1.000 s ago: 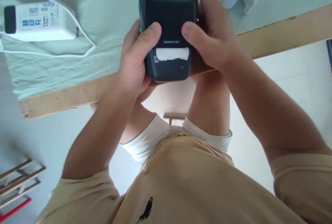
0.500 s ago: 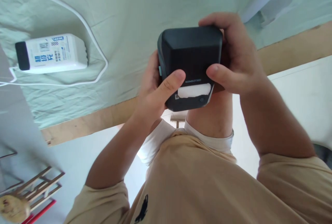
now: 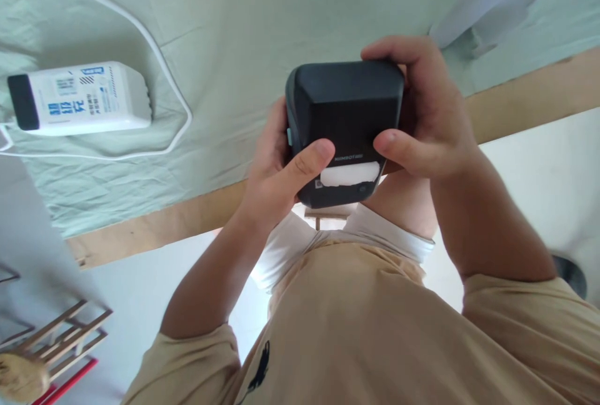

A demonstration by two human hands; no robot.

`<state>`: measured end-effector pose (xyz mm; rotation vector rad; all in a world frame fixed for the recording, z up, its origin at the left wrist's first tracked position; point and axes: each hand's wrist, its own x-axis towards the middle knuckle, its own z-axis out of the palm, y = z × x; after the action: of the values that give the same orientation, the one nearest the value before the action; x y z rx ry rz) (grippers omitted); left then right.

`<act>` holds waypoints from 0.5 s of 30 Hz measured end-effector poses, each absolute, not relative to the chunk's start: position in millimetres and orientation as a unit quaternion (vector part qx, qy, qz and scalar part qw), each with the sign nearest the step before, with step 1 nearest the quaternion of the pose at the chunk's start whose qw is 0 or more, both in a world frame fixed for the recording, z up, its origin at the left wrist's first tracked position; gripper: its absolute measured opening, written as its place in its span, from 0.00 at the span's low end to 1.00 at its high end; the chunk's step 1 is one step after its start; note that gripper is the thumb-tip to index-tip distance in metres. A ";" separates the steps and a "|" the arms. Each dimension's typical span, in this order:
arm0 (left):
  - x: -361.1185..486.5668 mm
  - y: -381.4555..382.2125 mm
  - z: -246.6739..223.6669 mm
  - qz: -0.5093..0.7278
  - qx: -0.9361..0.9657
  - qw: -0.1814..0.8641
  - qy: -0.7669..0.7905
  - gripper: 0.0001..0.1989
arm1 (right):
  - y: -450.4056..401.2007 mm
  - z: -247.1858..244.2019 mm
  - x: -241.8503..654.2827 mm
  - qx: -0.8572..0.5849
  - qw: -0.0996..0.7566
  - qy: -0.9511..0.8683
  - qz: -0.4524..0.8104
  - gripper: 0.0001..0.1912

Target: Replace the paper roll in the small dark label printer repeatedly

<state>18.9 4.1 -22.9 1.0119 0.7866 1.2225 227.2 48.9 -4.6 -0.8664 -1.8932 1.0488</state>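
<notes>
A dark label printer with rounded corners is held up at the table's front edge, above my lap. A strip of white paper shows at its lower face, below small lettering. My left hand wraps its left side, thumb lying on the front; a small light-blue tab sticks out near those fingers. On the opposite side my right hand is closed round the printer, with the thumb on the front and a finger over the top edge. The fingers behind the printer are hidden.
A pale green cloth covers the table, which has a bare wooden edge. At left lie a white power strip-like block with a black end and a white cable. A white paper roll lies at upper right. A wooden stool is on the floor.
The printer and both hands sit slightly lower in view, with the same grip. The white block and cable appear shifted a little left as the view moves.
</notes>
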 end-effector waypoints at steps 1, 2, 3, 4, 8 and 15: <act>18.6 3.1 -20.6 0.535 0.447 0.642 0.320 0.21 | 49.0 -4.1 227.4 -0.341 0.391 -0.748 0.414 0.32; 18.4 2.2 -18.5 0.533 0.448 0.648 0.310 0.20 | 49.3 -3.8 227.7 -0.341 0.386 -0.750 0.415 0.32; 18.5 1.7 -16.7 0.529 0.444 0.651 0.316 0.19 | 49.6 -3.6 228.1 -0.342 0.381 -0.752 0.415 0.32; 18.7 1.4 -15.3 0.527 0.437 0.651 0.327 0.19 | 50.1 -3.6 228.4 -0.345 0.377 -0.753 0.415 0.32; 21.2 1.9 -14.1 0.540 0.408 0.661 0.325 0.17 | 52.9 -6.7 228.6 -0.337 0.382 -0.750 0.422 0.34; 28.4 0.8 -16.8 0.568 0.400 0.646 0.317 0.17 | 53.2 -12.8 228.2 -0.322 0.390 -0.729 0.461 0.38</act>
<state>28.4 0.8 -16.8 0.9113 0.7203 1.2931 228.2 53.2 -12.8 -0.8192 -1.8525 1.1703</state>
